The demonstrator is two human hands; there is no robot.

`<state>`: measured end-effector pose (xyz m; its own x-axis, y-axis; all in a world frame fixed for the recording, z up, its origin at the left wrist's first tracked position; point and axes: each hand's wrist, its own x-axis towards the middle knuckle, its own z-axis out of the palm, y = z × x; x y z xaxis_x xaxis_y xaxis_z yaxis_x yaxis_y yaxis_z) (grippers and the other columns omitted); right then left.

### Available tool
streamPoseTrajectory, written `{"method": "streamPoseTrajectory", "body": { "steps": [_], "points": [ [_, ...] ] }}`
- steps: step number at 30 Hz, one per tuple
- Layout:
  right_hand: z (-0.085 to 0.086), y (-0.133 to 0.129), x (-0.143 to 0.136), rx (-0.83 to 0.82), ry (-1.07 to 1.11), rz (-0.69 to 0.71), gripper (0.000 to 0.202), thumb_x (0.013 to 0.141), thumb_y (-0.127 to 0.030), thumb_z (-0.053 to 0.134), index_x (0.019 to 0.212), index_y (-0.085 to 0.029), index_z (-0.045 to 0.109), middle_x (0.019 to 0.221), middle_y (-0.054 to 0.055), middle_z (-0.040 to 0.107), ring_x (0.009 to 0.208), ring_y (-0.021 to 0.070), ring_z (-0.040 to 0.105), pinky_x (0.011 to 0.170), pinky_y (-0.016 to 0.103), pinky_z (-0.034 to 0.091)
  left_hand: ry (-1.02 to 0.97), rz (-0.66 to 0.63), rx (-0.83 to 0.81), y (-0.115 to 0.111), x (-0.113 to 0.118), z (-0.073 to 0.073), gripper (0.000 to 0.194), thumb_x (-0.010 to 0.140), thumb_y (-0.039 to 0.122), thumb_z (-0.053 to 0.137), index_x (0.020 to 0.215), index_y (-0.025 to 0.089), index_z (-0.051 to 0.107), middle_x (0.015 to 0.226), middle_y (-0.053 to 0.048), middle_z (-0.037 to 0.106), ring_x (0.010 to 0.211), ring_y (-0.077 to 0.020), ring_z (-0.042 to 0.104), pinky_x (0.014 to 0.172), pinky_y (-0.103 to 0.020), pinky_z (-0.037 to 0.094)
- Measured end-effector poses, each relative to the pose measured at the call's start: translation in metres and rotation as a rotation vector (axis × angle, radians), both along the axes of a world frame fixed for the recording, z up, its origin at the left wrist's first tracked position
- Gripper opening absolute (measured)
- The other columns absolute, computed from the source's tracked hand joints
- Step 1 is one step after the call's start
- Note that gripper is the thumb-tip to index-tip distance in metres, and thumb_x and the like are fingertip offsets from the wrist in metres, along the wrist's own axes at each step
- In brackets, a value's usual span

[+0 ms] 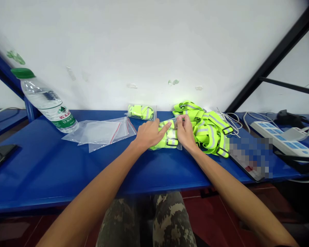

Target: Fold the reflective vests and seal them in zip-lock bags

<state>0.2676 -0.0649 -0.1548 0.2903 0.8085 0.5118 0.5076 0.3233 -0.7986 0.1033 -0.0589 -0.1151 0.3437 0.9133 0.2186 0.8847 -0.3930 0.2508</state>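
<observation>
In the middle of the table lies a clear plastic bag (172,133) with a folded neon-yellow reflective strap and a black buckle inside. My left hand (148,133) grips its left side, thumb stretched over the top and fingers curled, partly hidden. On the other side, my right hand (184,129) pinches the bag's upper right edge between thumb and fingers. Just behind my left hand sits another bagged reflective strap (141,112). A loose heap of reflective straps (204,128) with grey stripes and black buckles lies right beside my right hand.
Flat zip bags (103,132) with red seal lines lie left on the blue table (98,175). Behind them stands a water bottle (50,103). A power strip (283,139), white cables (233,121) and a partly blurred phone-like object (244,164) are at the right. A dark device (1,156) lies far left.
</observation>
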Motion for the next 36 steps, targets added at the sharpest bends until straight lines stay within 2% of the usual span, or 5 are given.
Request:
{"method": "streamPoseTrajectory", "body": {
  "steps": [4, 9, 17, 25, 36],
  "points": [
    [0.000, 0.000, 0.000, -0.120, -0.027, 0.052, 0.040, 0.096, -0.060, 0.034, 0.090, -0.024, 0.049, 0.080, 0.001, 0.057, 0.077, 0.0197, 0.055, 0.072, 0.032, 0.042, 0.025, 0.016, 0.032, 0.005, 0.006, -0.016, 0.076, 0.092, 0.070, 0.010, 0.103, 0.016, 0.062, 0.094, -0.018, 0.072, 0.091, -0.0356, 0.069, 0.077, -0.042, 0.048],
    [0.005, -0.006, -0.004, -0.221, -0.107, 0.235, 0.051, 0.092, -0.068, 0.038, 0.103, -0.022, 0.057, 0.104, 0.007, 0.067, 0.101, 0.0238, 0.060, 0.088, 0.036, 0.044, 0.041, 0.024, 0.067, 0.007, 0.008, -0.020, 0.067, 0.095, 0.065, 0.016, 0.111, 0.016, 0.059, 0.093, -0.017, 0.072, 0.089, -0.0345, 0.070, 0.077, -0.040, 0.048],
    [0.000, -0.015, -0.015, -0.270, -0.241, 0.116, 0.059, 0.097, -0.060, 0.032, 0.134, -0.016, 0.047, 0.111, 0.017, 0.070, 0.102, 0.0320, 0.066, 0.085, 0.042, 0.046, 0.042, 0.058, 0.111, 0.005, 0.013, -0.028, 0.057, 0.101, 0.047, 0.013, 0.106, 0.019, 0.064, 0.090, -0.014, 0.073, 0.084, -0.0299, 0.071, 0.075, -0.037, 0.048],
    [-0.008, -0.011, -0.022, -0.155, -0.455, 0.030, 0.036, 0.101, -0.043, 0.026, 0.105, -0.019, 0.053, 0.096, 0.013, 0.072, 0.084, 0.0294, 0.069, 0.067, 0.033, 0.041, 0.010, 0.070, 0.166, 0.007, 0.015, -0.033, 0.065, 0.102, 0.039, 0.010, 0.091, 0.017, 0.070, 0.087, -0.015, 0.074, 0.080, -0.0288, 0.072, 0.071, -0.036, 0.048],
    [-0.007, -0.004, -0.023, -0.150, -0.489, 0.011, 0.031, 0.102, -0.039, 0.027, 0.096, -0.021, 0.051, 0.086, 0.009, 0.070, 0.072, 0.0242, 0.065, 0.061, 0.030, 0.033, -0.108, 0.081, 0.105, 0.006, 0.013, -0.029, 0.061, 0.101, 0.047, 0.015, 0.094, 0.019, 0.069, 0.088, -0.012, 0.074, 0.083, -0.0267, 0.071, 0.075, -0.034, 0.046]
  ]
}}
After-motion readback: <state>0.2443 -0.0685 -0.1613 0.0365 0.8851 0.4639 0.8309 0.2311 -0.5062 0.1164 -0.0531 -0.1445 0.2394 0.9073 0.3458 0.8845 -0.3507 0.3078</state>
